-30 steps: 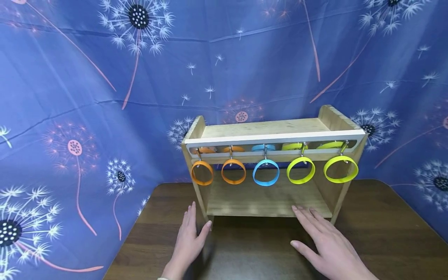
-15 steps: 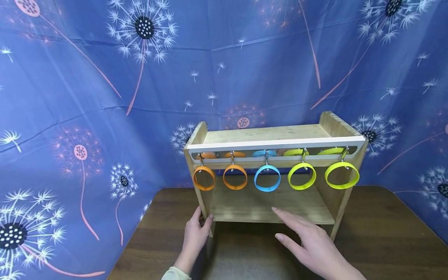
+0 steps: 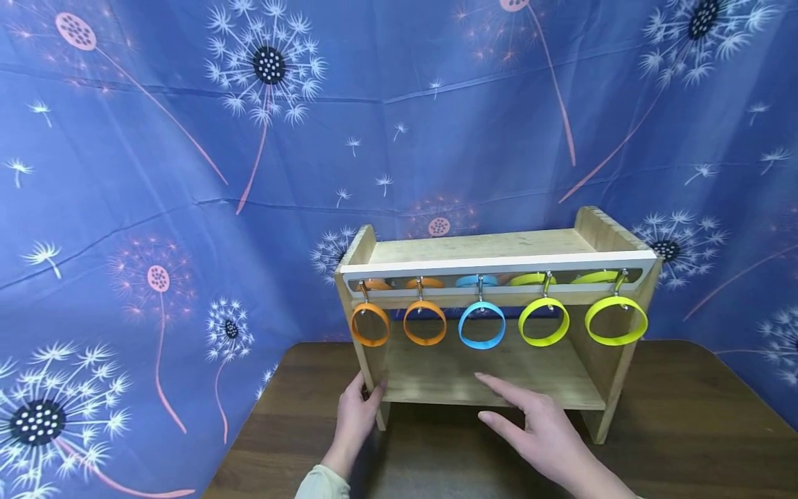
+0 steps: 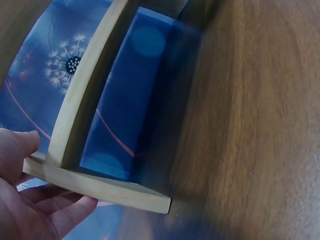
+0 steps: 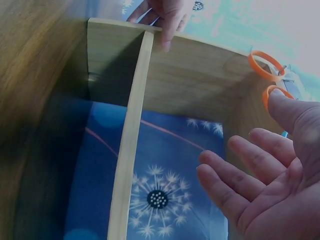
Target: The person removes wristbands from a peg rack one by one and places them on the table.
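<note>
A small wooden shelf rack (image 3: 486, 242) stands on the table. My left hand (image 3: 355, 419) grips its left side panel low down, the thumb inside and the fingers outside, as the left wrist view shows on the panel edge (image 4: 115, 192). Hovering in front of the lower board (image 3: 436, 381), my right hand (image 3: 542, 433) has its fingers extended and holds nothing. From hooks on the front rail hang two orange rings (image 3: 425, 340), a blue ring (image 3: 481, 344) and two yellow rings (image 3: 616, 340). The right wrist view shows the right palm (image 5: 270, 200) apart from the rack.
A white strip (image 3: 499, 263) with a mirror-like band runs along the rack's front and reflects the rings. Brown wooden tabletop (image 3: 686, 416) spreads around the rack. Behind it hangs a blue dandelion-print cloth (image 3: 374, 138).
My left hand, which lay straight-fingered beside the rack, has moved forward and taken hold of the side panel. The right hand has shifted left. The head view has tilted up slightly.
</note>
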Motion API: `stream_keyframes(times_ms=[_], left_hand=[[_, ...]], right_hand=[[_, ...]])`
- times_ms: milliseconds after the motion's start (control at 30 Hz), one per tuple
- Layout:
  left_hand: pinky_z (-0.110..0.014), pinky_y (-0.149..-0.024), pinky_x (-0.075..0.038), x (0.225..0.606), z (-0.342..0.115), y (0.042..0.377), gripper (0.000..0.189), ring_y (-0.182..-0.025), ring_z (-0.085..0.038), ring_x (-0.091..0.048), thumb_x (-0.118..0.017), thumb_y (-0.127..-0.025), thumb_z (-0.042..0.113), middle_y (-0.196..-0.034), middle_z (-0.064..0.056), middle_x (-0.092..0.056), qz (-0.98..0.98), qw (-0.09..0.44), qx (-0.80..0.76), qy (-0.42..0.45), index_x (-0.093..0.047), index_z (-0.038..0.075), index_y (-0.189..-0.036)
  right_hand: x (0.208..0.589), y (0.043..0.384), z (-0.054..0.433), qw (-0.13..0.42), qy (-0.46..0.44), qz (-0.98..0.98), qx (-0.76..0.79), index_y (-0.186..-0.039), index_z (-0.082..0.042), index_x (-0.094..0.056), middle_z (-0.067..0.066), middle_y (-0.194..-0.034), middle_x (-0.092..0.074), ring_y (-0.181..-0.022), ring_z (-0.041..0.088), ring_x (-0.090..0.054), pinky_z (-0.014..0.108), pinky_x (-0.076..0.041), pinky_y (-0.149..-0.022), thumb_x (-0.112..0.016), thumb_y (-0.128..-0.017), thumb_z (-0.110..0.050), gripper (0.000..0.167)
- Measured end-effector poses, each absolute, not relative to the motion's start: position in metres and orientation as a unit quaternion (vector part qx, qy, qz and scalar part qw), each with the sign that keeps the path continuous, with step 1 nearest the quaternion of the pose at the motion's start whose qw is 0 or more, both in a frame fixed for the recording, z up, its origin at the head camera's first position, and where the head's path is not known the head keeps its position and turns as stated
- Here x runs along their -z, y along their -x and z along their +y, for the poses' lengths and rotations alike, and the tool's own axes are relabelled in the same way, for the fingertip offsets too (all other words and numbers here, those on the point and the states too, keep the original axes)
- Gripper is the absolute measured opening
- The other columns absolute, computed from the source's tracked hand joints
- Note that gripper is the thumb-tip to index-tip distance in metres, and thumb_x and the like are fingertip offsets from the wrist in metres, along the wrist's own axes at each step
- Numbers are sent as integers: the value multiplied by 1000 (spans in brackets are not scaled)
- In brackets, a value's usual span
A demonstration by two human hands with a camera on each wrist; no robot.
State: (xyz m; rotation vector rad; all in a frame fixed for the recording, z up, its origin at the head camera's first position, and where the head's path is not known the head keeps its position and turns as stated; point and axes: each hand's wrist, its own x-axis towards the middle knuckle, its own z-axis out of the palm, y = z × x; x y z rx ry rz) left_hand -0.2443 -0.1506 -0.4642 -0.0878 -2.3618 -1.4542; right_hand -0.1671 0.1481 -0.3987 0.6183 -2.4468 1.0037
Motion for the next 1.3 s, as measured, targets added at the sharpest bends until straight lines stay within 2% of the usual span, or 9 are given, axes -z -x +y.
stream_keyframes(times_ms=[167,400,667,1000,1300], left_hand=[[-36,-72,-51,466,-151,245,16,-89,-21,-66,-69,-91,20,-93,-6,-71,-836,178,518,35,-65,8,-100],[-37,-72,-52,469,-153,245,15,-91,-24,-66,-70,-91,20,-92,-6,-70,-839,183,510,52,-65,7,-98],[-33,-71,-51,473,-156,249,16,-87,-19,-66,-70,-90,24,-87,-4,-69,-845,173,503,49,-65,10,-95],[-31,-68,-50,474,-155,252,10,-83,-17,-65,-70,-91,21,-84,-1,-68,-845,181,500,49,-64,13,-92],[-31,-67,-49,472,-156,251,10,-80,-15,-63,-68,-92,21,-84,0,-68,-851,173,493,46,-63,13,-90]], right_hand=[[394,171,139,202,-235,-864,-398,-132,-36,-58,-15,-124,-63,-104,11,-65,36,-52,-82,-71,-89,-37,45],[390,180,128,152,-249,-825,-484,-125,-30,-65,-9,-108,-71,-95,15,-69,31,-54,-77,-72,-88,-32,37],[385,190,121,118,-259,-806,-519,-125,-22,-65,-4,-116,-69,-95,11,-67,28,-53,-80,-69,-91,-27,34],[383,196,104,127,-296,-784,-531,-124,-17,-66,0,-118,-69,-98,10,-67,29,-53,-81,-69,-92,-23,32],[378,202,87,122,-302,-781,-533,-122,-16,-67,3,-117,-69,-98,12,-67,30,-53,-80,-70,-91,-27,33]])
